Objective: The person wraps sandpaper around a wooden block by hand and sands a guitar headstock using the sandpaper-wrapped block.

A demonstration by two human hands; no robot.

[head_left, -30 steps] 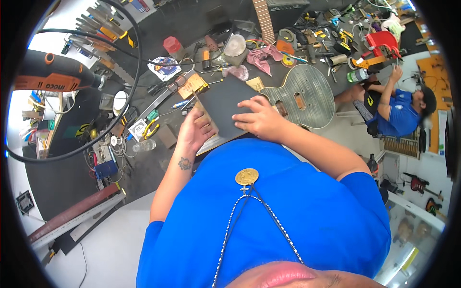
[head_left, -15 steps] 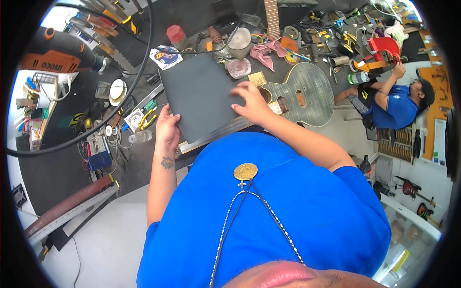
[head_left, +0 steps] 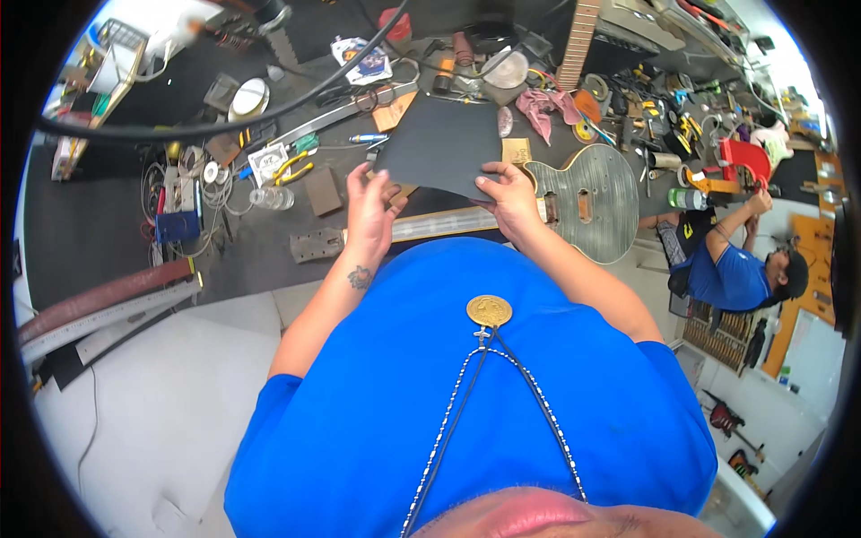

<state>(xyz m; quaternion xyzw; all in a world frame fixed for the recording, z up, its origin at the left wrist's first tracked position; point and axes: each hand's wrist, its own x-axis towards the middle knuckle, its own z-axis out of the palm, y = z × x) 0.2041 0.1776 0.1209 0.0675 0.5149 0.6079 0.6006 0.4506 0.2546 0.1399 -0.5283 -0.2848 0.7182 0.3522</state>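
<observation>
My right hand (head_left: 508, 192) is closed on the lower right corner of a flat black sheet (head_left: 441, 142), thumb on top. My left hand (head_left: 369, 202) is at the sheet's lower left, fingers curled and partly blurred; whether it grips the edge is unclear. A tan piece (head_left: 401, 195) shows under that corner. Just below lies a guitar neck (head_left: 420, 227), its headstock (head_left: 314, 247) to the left. It runs to a grey-stained guitar body (head_left: 605, 206), which sits beside my right hand.
A cluttered dark bench (head_left: 99, 233) holds pliers (head_left: 291, 166), a clear bottle (head_left: 272, 199), a pink cloth (head_left: 538, 112) and several tools. A black hose (head_left: 269, 115) loops across the upper left. A co-worker (head_left: 726, 269) in blue sits at the right, reaching toward a red object (head_left: 749, 161).
The black sheet has risen and swung right, away from my body, and turned between my hands. Both hands have shifted right since half a second ago. The view has shifted, with the hose higher.
</observation>
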